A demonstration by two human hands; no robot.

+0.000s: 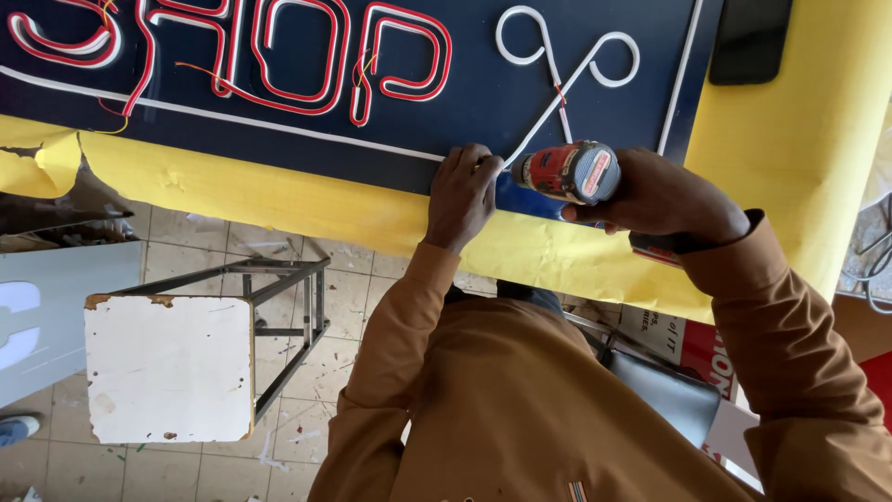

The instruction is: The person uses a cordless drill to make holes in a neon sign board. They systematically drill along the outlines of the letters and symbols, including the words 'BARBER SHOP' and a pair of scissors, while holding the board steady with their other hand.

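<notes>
Two hands are at work, both in tan sleeves. The right hand (664, 195) is closed around the grip of one red cordless drill (567, 172), whose nose points toward 9 o'clock and meets the white tube just where the left fingertips rest. The left hand (462, 193) lies knuckles up, fingers curled down and pressing on one white neon tube (279, 125) that runs as a border line along the lower edge of one dark blue sign panel (474, 93); it pins the tube rather than wrapping around it.

The panel lies on a counter covered by one yellow sheet (799, 121), which shows along the panel's lower edge and at 3 o'clock, torn and curled at 9 o'clock. On the panel, four red-and-white tube letters (307, 65) show along the top from 10 to 12 o'clock, the leftmost cut by the picture's edge. One white tube figure of scissors (567, 56), with two loops, sits at 1 o'clock, its crossed legs coming down near the drill. Thin red and yellow wires (200, 72) trail between the letters. One dark flat object (751, 37) lies at the top right.

On the tiled floor at 8 o'clock stands one metal-framed stool with a chipped white square top (167, 367).
</notes>
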